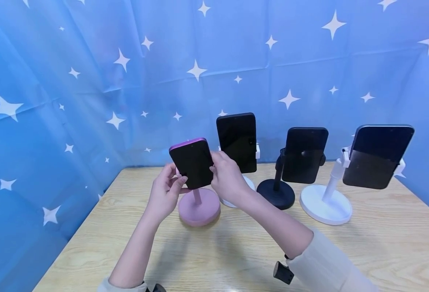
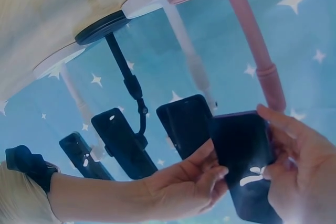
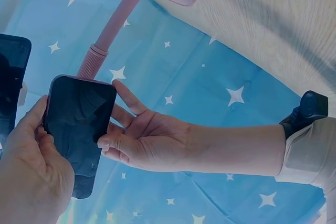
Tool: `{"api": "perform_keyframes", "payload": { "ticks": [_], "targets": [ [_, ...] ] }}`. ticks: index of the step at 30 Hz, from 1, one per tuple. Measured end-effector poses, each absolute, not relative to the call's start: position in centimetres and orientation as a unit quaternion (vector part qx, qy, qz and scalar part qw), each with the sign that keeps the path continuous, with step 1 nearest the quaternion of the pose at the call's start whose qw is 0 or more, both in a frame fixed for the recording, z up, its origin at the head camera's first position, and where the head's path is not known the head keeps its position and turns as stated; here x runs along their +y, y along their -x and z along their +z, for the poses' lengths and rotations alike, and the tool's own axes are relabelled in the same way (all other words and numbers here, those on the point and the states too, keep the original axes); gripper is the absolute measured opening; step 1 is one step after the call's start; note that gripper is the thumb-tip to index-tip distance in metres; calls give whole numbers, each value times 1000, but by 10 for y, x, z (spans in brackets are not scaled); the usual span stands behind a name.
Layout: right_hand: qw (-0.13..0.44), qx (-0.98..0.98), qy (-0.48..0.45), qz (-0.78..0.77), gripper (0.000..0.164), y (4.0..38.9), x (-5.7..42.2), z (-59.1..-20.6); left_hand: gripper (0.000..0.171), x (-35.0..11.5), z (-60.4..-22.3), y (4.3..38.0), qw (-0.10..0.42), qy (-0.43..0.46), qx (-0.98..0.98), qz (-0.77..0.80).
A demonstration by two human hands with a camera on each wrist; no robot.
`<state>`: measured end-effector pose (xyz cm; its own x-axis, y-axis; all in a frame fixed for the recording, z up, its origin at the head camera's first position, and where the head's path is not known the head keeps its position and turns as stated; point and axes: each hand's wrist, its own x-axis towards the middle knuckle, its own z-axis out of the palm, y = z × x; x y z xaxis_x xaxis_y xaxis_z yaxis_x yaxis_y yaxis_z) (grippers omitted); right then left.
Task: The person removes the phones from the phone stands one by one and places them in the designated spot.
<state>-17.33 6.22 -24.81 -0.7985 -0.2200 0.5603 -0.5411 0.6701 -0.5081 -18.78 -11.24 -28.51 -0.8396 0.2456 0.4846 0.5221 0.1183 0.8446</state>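
Observation:
A phone (image 1: 194, 163) with a purple edge is at the top of a pink phone stand (image 1: 198, 207), tilted, its dark screen facing me. The left hand (image 1: 164, 190) holds the phone's left edge, thumb on the front and other fingers beside and behind it. On the opposite edge, the right hand (image 1: 227, 174) grips the phone between thumb and fingers. In the right wrist view, the stand's ribbed pink stem (image 3: 94, 59) meets the phone's lower end; the holder behind the phone (image 3: 81, 124) is mostly hidden.
Right of the pink stand are a white stand with a black phone (image 1: 238, 140), a black stand (image 1: 275, 194) with a phone (image 1: 305, 154), and another white stand (image 1: 325, 205) with a phone (image 1: 378, 156). All stand on a wooden table (image 1: 258, 247) before a blue starred curtain (image 1: 236, 48).

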Motion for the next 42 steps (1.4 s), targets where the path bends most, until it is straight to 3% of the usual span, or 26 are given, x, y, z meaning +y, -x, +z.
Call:
{"api": "perform_keyframes", "payload": {
  "ticks": [8,20,42],
  "targets": [
    [253,-876,-225,343,27,165,67,-251,28,-111,-283,180,116,264,-747,-599],
    [270,-867,-236,346,31,154,77,-253,27,-108,-281,171,94,279,-741,-604],
    [250,-880,-214,343,32,122,99,-238,27,-92,-268,150,74,323,-720,-609]
  ]
}}
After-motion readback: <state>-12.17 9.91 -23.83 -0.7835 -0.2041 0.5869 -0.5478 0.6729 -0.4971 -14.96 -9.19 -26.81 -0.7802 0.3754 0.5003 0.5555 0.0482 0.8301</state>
